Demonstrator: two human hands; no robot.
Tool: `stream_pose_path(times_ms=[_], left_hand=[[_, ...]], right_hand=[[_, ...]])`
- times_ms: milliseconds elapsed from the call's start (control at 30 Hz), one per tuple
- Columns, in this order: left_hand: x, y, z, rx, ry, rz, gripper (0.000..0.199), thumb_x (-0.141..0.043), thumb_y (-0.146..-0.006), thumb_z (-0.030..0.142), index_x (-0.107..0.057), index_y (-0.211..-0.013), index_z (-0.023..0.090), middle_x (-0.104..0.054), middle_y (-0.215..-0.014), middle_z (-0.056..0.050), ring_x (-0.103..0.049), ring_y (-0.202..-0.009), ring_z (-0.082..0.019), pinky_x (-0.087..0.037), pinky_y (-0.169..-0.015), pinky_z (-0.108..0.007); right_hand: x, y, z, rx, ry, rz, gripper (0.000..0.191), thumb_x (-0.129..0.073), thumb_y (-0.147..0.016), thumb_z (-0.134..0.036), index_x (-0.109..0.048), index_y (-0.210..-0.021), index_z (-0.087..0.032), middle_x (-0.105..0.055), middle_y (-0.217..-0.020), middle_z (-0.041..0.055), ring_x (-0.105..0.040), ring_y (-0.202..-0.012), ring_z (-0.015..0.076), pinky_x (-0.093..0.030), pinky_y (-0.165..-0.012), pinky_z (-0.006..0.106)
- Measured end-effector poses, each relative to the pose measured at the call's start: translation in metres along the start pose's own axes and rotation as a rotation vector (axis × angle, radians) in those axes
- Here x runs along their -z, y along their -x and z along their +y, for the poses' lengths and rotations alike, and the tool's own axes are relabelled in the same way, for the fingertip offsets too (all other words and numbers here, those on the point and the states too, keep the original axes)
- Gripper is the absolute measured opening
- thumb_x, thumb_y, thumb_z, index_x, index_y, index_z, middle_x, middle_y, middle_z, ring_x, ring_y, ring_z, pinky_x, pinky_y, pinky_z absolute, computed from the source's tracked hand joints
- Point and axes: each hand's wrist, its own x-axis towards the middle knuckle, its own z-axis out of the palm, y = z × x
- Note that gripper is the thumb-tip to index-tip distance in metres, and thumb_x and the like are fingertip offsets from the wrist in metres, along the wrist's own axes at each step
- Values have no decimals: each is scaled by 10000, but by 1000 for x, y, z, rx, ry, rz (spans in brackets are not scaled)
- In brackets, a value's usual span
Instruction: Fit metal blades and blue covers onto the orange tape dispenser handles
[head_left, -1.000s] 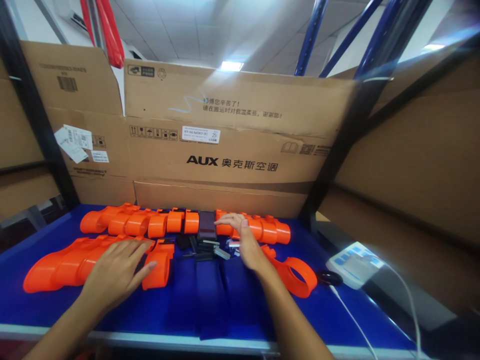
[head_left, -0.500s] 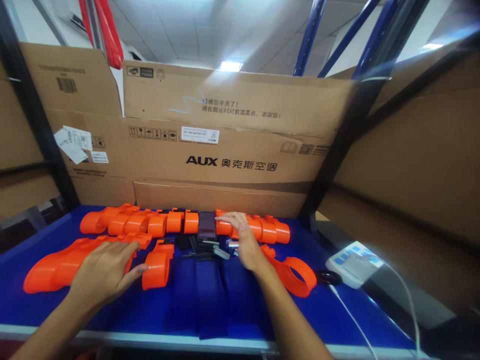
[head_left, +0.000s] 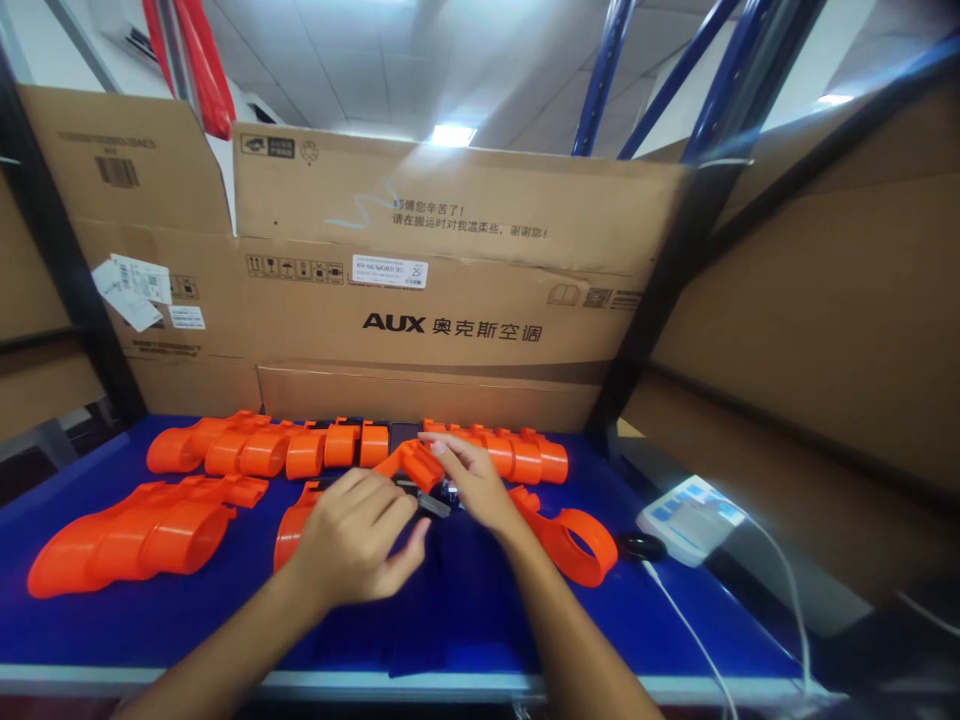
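Note:
Over the middle of the blue-covered table, my left hand (head_left: pixel 356 540) is closed around the near end of an orange plastic piece (head_left: pixel 416 465) with a raised clip part. The fingers and thumb of my right hand (head_left: pixel 474 480) pinch this piece at its far right side. Partly hidden below the hands lie small dark and grey flat pieces (head_left: pixel 433 505). Just behind, the top of a dark rectangular block (head_left: pixel 405 436) shows. Under my left wrist, another orange ring (head_left: pixel 289 530) is partly covered.
Orange ring pieces stand in a back row, left (head_left: pixel 262 450) and right (head_left: pixel 529 458). More nested orange pieces (head_left: pixel 135 535) lie front left, and a loose orange ring (head_left: pixel 581 548) at right. Beyond are a white device (head_left: pixel 690 520) with cables and a cardboard wall (head_left: pixel 450 375).
My left hand has moved right from the front-left orange pieces and now holds one at the middle. My right hand has closed on that piece too. The view has shifted slightly.

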Motion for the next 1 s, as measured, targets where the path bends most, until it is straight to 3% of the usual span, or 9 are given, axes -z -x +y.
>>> stream_pose_path(times_ms=[133,267,367,433,533,667,733,833,1000], left_hand=[[-27,-9,3,58,163,21,122,-682,-836,291,-786,-896,276,-739,-892,-123,-671,-907,-343,-431,-954,-520],[-31,-21,5,171,344,107,303,-691,-849,302,-745,-1146,275,-727,-1167,-100,-629,-1116,-342,-370,-1081,-504],[-30,-35,-2,346,661,204,408,-672,-878,349,-673,-1277,265,-617,-1398,-73,-504,-1334,-319,-313,-1160,-462],[-34,-42,-11,494,961,189,427,-653,-893,408,-665,-1283,234,-604,-1418,-91,-486,-1364,-318,-342,-1147,-442],[-43,-45,-25,693,1359,52,478,-644,-891,450,-641,-1295,194,-649,-1348,-143,-597,-1249,-327,-482,-1014,-426],[-52,-39,-37,859,1455,-100,504,-721,-831,414,-633,-1267,177,-721,-1188,-177,-726,-925,-295,-591,-712,-373],[-54,-36,-41,882,1436,-55,487,-747,-801,383,-639,-1229,178,-741,-1119,-164,-728,-786,-256,-592,-615,-345],[-56,-33,-46,888,1447,123,409,-747,-780,365,-654,-1123,163,-758,-961,-122,-700,-647,-213,-580,-535,-323],[-55,-29,-48,899,1465,341,307,-729,-782,425,-658,-859,137,-723,-775,-71,-685,-589,-190,-578,-533,-307]], right_hand=[[0,-3,9,-73,-52,100,435,-595,-899,-528,-694,-1165,-198,-666,-774,29,-561,-586,147,-491,-539,268],[8,-4,9,-133,-68,220,489,-637,-860,-551,-693,-1189,-194,-695,-795,51,-509,-455,118,-430,-398,253],[18,-5,7,-135,-80,311,496,-673,-827,-557,-715,-1151,-184,-717,-785,60,-509,-430,117,-434,-383,257],[22,-7,6,-136,-92,344,496,-683,-818,-556,-721,-1143,-183,-718,-759,51,-488,-403,107,-416,-366,254],[22,-8,8,-141,-94,364,487,-690,-812,-560,-729,-1121,-186,-698,-696,33,-484,-389,108,-405,-356,253],[12,-9,14,-150,-89,325,472,-685,-809,-585,-732,-1053,-184,-678,-666,22,-495,-395,113,-421,-368,254],[7,-9,17,-160,-108,275,500,-649,-824,-624,-714,-1057,-187,-652,-627,6,-519,-406,126,-431,-381,254],[6,-10,20,-160,-80,207,527,-510,-890,-671,-691,-998,-188,-623,-598,-3,-557,-452,148,-451,-426,260],[21,-10,24,-63,301,157,360,-540,-910,-482,-678,-761,-184,-696,-720,39,-634,-682,189,-484,-623,276]])
